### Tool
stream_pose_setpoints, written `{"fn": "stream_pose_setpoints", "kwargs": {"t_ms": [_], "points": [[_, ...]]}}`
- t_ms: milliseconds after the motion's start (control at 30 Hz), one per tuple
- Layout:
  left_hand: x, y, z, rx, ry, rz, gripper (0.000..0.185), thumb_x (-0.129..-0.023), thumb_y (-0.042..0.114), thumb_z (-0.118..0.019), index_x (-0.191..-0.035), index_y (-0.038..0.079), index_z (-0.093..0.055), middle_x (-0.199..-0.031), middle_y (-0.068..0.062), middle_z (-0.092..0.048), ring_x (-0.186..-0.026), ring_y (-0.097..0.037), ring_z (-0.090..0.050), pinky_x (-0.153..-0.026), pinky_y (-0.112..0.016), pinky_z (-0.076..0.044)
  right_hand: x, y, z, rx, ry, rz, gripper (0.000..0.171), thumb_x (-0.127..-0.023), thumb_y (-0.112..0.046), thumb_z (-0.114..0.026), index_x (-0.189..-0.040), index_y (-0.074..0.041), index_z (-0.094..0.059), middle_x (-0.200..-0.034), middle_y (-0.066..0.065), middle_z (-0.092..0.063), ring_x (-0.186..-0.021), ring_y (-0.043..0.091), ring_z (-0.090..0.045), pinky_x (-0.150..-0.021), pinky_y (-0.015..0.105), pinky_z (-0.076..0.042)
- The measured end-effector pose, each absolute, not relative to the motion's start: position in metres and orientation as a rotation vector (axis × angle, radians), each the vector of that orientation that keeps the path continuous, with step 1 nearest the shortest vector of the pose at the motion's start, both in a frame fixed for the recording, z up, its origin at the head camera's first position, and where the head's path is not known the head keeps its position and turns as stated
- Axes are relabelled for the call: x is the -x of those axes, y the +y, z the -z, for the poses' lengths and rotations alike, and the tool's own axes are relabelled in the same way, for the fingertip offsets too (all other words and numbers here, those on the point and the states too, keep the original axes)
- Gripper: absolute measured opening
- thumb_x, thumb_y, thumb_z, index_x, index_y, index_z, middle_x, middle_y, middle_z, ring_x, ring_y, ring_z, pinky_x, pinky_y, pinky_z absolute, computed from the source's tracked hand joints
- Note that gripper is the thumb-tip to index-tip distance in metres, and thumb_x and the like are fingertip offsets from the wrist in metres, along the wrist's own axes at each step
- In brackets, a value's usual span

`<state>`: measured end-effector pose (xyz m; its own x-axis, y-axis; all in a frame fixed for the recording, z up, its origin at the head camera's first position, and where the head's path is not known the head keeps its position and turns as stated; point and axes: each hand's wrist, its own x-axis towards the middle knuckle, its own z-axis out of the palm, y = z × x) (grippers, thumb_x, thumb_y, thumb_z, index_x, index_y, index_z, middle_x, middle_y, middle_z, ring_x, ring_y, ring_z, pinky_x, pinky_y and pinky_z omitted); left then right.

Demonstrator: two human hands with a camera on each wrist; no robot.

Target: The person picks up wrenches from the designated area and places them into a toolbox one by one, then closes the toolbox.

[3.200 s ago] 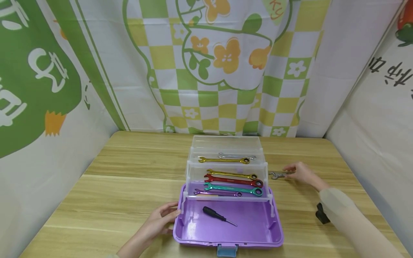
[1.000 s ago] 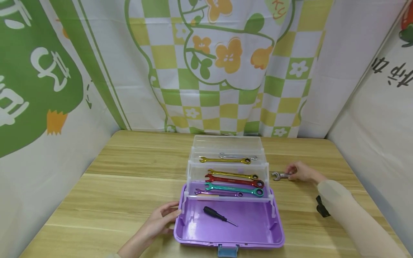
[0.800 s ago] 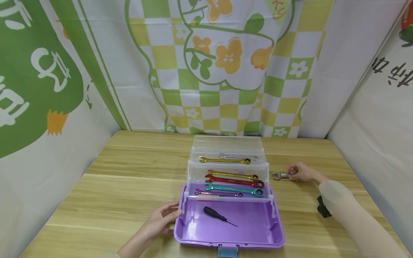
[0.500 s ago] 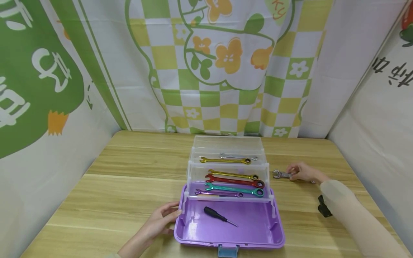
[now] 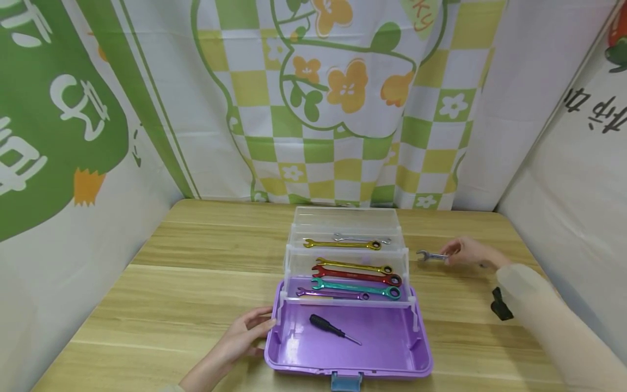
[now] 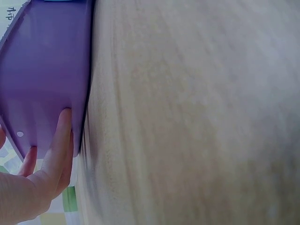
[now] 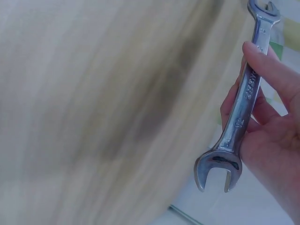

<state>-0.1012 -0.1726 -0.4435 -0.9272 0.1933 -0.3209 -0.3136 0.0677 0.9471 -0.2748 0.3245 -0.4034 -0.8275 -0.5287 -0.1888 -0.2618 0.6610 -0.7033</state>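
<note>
My right hand (image 5: pixel 467 252) pinches a silver open-end wrench (image 7: pixel 243 103) to the right of the toolbox, thumb on one face and fingers behind. The wrench's open mouths show at both ends in the right wrist view. A purple toolbox (image 5: pixel 421 354) stands unfolded, its clear tiers raised. My left hand (image 5: pixel 245 332) touches the toolbox's left side; in the left wrist view its fingers (image 6: pixel 63 131) lie extended against the outer wall. Inside the base lies a black-handled screwdriver (image 5: pixel 328 326).
The lower clear tier holds a yellow wrench (image 5: pixel 352 265), a red one (image 5: pixel 352 274), a teal one (image 5: pixel 352 285) and a purple one (image 5: pixel 328 293). A gold wrench (image 5: pixel 340 244) and a thin silver wrench (image 5: pixel 360 238) lie higher up. A blue latch (image 5: pixel 345 381) hangs at the front.
My right hand has carried the silver wrench slightly right and farther from me, turning it in its fingers along the way. My left hand and the toolbox have stayed put.
</note>
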Motion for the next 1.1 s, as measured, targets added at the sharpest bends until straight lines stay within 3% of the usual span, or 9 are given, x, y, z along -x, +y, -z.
{"fn": "stream_pose_setpoints", "kwargs": {"t_ms": [233, 400, 700, 1100], "points": [[0.101, -0.173, 0.442, 0.110, 1.986, -1.920, 0.062, -0.085, 0.024, -0.058, -0.130, -0.007, -0.031, -0.124, -0.030, -0.040, -0.087, -0.021, -0.057, -0.070, -0.042, -0.054, 0.279, 0.321, 0.378, 0.656, 2.554, 0.955, 0.025, -0.077, 0.003, -0.061, -0.098, 0.016, -0.057, -0.085, 0.022, -0.061, -0.072, 0.009, -0.054, -0.062, 0.028, -0.052], [0.101, -0.173, 0.442, 0.104, 1.988, -1.918, 0.062, -0.085, 0.024, -0.058, -0.130, -0.008, -0.031, -0.124, -0.030, -0.040, -0.087, -0.021, -0.057, -0.070, -0.042, -0.054, 0.283, 0.315, 0.356, 0.663, 2.613, 0.928, 0.024, -0.078, 0.002, -0.061, -0.098, 0.015, -0.058, -0.085, 0.021, -0.063, -0.073, 0.014, -0.057, -0.062, 0.026, -0.053], [0.101, -0.173, 0.442, 0.088, 1.957, -1.933, 0.062, -0.085, 0.024, -0.057, -0.131, -0.008, -0.029, -0.125, -0.029, -0.040, -0.089, -0.022, -0.057, -0.072, -0.043, -0.054, 0.289, 0.303, 0.327, 0.697, 2.669, 0.850, 0.022, -0.081, -0.001, -0.060, -0.100, 0.010, -0.061, -0.094, 0.023, -0.062, -0.082, 0.025, -0.058, -0.067, 0.036, -0.054], [0.101, -0.173, 0.443, 0.079, 1.961, -1.936, 0.062, -0.085, 0.024, -0.057, -0.130, -0.008, -0.029, -0.125, -0.030, -0.039, -0.091, -0.023, -0.057, -0.072, -0.044, -0.054, 0.298, 0.274, 0.301, 0.754, 2.714, 0.839, 0.023, -0.084, -0.002, -0.057, -0.103, 0.009, -0.060, -0.102, 0.026, -0.059, -0.088, 0.033, -0.058, -0.070, 0.038, -0.053]]}}
